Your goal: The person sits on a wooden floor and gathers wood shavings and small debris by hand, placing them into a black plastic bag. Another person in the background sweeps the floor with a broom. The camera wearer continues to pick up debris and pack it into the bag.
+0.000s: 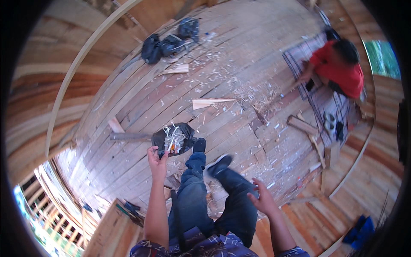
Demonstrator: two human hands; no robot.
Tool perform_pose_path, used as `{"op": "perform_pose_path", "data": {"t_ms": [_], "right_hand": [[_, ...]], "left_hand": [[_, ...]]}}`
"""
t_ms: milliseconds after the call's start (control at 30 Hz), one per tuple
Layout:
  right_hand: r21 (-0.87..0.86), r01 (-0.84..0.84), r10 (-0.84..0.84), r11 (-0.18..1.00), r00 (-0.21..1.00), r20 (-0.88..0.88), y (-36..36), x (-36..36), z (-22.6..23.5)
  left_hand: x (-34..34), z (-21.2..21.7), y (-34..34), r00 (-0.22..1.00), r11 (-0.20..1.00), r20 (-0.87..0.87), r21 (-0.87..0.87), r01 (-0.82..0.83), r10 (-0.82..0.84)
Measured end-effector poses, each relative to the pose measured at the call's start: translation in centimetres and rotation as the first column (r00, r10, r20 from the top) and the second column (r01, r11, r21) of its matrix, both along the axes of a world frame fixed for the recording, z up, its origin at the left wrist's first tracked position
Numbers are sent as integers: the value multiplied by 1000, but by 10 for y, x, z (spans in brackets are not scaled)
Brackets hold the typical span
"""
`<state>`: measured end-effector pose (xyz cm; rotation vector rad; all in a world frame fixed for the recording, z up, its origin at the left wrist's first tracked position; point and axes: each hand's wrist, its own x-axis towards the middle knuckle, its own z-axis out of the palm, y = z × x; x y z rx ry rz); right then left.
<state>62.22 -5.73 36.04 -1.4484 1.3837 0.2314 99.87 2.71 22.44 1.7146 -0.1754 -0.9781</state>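
My left hand (157, 165) is out in front on the left, thumb and fingers closed at the near left rim of a black plastic bag (187, 129). The bag gapes open, and pale wood shavings (174, 138) fill its mouth, with a small orange thing (172, 147) among them. Whether the bag's bottom rests on the floor is hidden. Low over my right leg hangs my right hand (262, 199), fingers apart and nothing in it. My dark shoes (219, 165) stand close by the bag, the right one blurred.
Shavings litter the plank floor (239, 55). Wood offcuts (212, 103) and a short timber block (302, 124) lie about. Black bags (169, 44) sit at the far left. A person in red (338, 68) crouches on a checked mat (319, 111) at right, near light-coloured shoes (329, 122).
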Motion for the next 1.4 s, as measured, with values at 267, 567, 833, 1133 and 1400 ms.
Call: {"op": "perform_pose_path", "data": {"t_ms": [267, 567, 833, 1133, 1400], "right_hand": [[-84, -607, 611, 790, 791, 40, -85, -5, -18], [-67, -781, 717, 621, 600, -356, -256, 4, -19], [-9, -805, 786, 593, 582, -208, -255, 42, -57], [-279, -608, 605, 744, 789, -106, -319, 149, -180], [-501, -594, 580, 629, 788, -207, -448, 241, -493]], "left_hand": [[-50, 19, 83, 906, 905, 38, 52, -422, 421], [-130, 42, 101, 613, 606, -157, -94, -790, 774], [-126, 30, 63, 560, 561, -295, -91, -823, 774], [-77, -40, -20, 723, 747, -292, -43, -664, 626], [-24, -152, -75, 897, 907, -135, 74, -415, 421]]}}
